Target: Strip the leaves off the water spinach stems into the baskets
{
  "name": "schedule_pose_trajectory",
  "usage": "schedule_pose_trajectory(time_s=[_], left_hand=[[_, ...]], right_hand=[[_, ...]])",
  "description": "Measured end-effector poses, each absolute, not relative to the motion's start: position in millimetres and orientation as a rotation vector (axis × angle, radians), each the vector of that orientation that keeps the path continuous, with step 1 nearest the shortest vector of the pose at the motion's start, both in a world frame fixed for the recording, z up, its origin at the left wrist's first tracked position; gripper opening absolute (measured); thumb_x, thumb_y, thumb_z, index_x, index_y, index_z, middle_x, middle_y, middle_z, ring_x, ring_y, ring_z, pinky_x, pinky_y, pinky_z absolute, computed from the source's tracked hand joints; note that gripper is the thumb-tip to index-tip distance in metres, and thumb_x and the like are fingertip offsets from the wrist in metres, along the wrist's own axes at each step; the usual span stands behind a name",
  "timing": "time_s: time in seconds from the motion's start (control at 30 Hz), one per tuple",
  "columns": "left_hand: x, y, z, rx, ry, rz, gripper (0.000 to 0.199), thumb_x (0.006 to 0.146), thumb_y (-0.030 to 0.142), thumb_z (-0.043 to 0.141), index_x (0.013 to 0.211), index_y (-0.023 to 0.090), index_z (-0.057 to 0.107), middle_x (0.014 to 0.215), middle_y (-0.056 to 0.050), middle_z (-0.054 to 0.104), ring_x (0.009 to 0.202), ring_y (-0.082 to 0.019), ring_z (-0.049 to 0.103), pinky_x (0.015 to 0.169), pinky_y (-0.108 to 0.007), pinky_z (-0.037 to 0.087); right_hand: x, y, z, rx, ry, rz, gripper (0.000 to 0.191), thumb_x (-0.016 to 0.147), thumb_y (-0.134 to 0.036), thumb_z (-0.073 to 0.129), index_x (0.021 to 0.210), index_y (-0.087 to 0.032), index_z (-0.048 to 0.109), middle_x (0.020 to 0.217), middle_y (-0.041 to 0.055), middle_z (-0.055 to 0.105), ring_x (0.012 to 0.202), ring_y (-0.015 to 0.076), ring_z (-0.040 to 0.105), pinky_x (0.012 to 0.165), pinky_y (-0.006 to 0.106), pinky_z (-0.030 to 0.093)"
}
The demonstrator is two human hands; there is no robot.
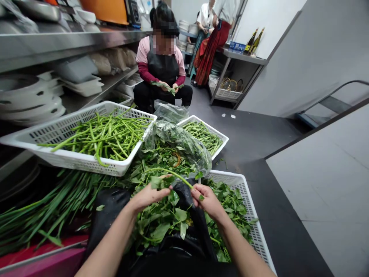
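Note:
My right hand (206, 200) pinches the end of a long green stem (175, 175), which arches up and leftward over my left hand. My left hand (150, 196) is curled around some green leaves (156, 182), its thumb toward the right; its fingers are partly hidden by them. Below both hands, a heap of leafy greens (161, 227) lies on black material over my lap. Beyond them, more leafy greens (161, 156) spill from a clear plastic bag (190, 144).
At left, a white basket (115, 168) holds bare green stems. Another white basket (253, 204) of leaves stands right, and a smaller basket (223, 144) of stems behind. Long green stalks (57, 204) lie at left. A co-worker (163, 57) sits opposite, handling greens. Metal shelving (72, 44) runs along the left.

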State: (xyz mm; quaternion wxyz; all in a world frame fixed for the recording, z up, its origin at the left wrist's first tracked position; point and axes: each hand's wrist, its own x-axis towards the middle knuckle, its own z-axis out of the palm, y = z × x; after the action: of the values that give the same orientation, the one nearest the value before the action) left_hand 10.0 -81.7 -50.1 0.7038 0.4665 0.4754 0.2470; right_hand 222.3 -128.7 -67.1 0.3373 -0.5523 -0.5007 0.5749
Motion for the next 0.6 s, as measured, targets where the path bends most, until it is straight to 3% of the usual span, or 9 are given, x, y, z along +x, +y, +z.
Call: schedule_pose_trajectory(time_s=[0.1, 0.2, 0.33, 0.4, 0.43, 0.47, 0.53, 0.6], left_hand=[[37.1, -84.3, -59.8, 1.079, 1.004, 0.572, 0.044, 0.059, 0.059, 0.066, 0.072, 0.017, 0.060, 0.060, 0.002, 0.054, 0.044, -0.006, 0.031, 0.043, -0.021, 0.023], [26.5, -76.9, -74.5, 1.112, 1.153, 0.681, 0.048, 0.067, 0.065, 0.053, 0.053, 0.020, 0.047, 0.043, 0.007, 0.037, 0.042, -0.008, 0.030, 0.045, -0.022, 0.027], [-26.9, -66.7, -98.9, 1.165, 1.585, 0.708, 0.044, 0.072, 0.060, 0.046, 0.051, 0.021, 0.046, 0.043, 0.003, 0.043, 0.044, -0.013, 0.043, 0.053, -0.027, 0.039], [-48.4, -68.5, -110.6, 1.350, 1.707, 0.498, 0.031, 0.067, 0.050, 0.056, 0.061, 0.020, 0.057, 0.058, -0.003, 0.060, 0.061, -0.021, 0.059, 0.065, -0.031, 0.045], [-54.6, -71.1, -115.5, 1.448, 1.716, 0.380, 0.028, 0.062, 0.044, 0.062, 0.074, 0.019, 0.063, 0.075, -0.007, 0.068, 0.076, -0.025, 0.064, 0.073, -0.033, 0.046], [-57.6, -74.2, -119.4, 1.529, 1.707, 0.276, 0.040, 0.058, 0.037, 0.066, 0.093, 0.018, 0.064, 0.097, -0.011, 0.069, 0.092, -0.029, 0.063, 0.082, -0.035, 0.045], [-57.0, -79.7, -122.9, 1.634, 1.680, 0.143, 0.076, 0.053, 0.031, 0.069, 0.125, 0.016, 0.049, 0.133, -0.017, 0.051, 0.118, -0.031, 0.051, 0.096, -0.035, 0.038], [-53.7, -81.8, -119.5, 1.677, 1.651, 0.063, 0.090, 0.055, 0.033, 0.069, 0.137, 0.014, 0.035, 0.145, -0.018, 0.036, 0.128, -0.031, 0.041, 0.102, -0.035, 0.033]], right_hand=[[210.0, -130.3, -68.2, -1.424, -1.355, 1.541, 0.042, 0.077, -0.057, 0.052, 0.060, -0.019, 0.044, 0.046, -0.0050, 0.046, 0.038, 0.0056, 0.031, 0.040, 0.020, 0.022], [214.1, -130.6, -71.0, -1.440, -1.327, 1.568, 0.042, 0.077, -0.056, 0.053, 0.060, -0.018, 0.045, 0.045, -0.0054, 0.046, 0.038, 0.0052, 0.030, 0.039, 0.019, 0.021], [234.6, -118.2, -69.7, -1.483, -1.174, 1.515, 0.042, 0.073, -0.057, 0.056, 0.061, -0.019, 0.044, 0.042, -0.0074, 0.041, 0.035, 0.0042, 0.025, 0.037, 0.019, 0.016], [236.3, -102.3, -61.9, -1.455, -1.141, 1.484, 0.042, 0.072, -0.057, 0.057, 0.062, -0.019, 0.045, 0.042, -0.0083, 0.040, 0.034, 0.0038, 0.023, 0.036, 0.019, 0.015], [231.9, -91.3, -55.9, -1.425, -1.151, 1.461, 0.041, 0.073, -0.056, 0.057, 0.063, -0.019, 0.045, 0.042, -0.0083, 0.040, 0.034, 0.0036, 0.023, 0.036, 0.018, 0.015], [223.5, -78.2, -48.6, -1.386, -1.176, 1.432, 0.040, 0.073, -0.055, 0.058, 0.062, -0.018, 0.045, 0.043, -0.0080, 0.041, 0.035, 0.0036, 0.024, 0.036, 0.018, 0.016], [195.9, -45.6, -32.7, -1.285, -1.252, 1.373, 0.037, 0.076, -0.051, 0.056, 0.062, -0.018, 0.047, 0.044, -0.0070, 0.043, 0.036, 0.0039, 0.028, 0.036, 0.017, 0.020], [160.8, -5.0, -20.0, -1.168, -1.358, 1.368, 0.031, 0.081, -0.047, 0.053, 0.070, -0.018, 0.053, 0.051, -0.0050, 0.050, 0.040, 0.0047, 0.037, 0.038, 0.016, 0.028]])
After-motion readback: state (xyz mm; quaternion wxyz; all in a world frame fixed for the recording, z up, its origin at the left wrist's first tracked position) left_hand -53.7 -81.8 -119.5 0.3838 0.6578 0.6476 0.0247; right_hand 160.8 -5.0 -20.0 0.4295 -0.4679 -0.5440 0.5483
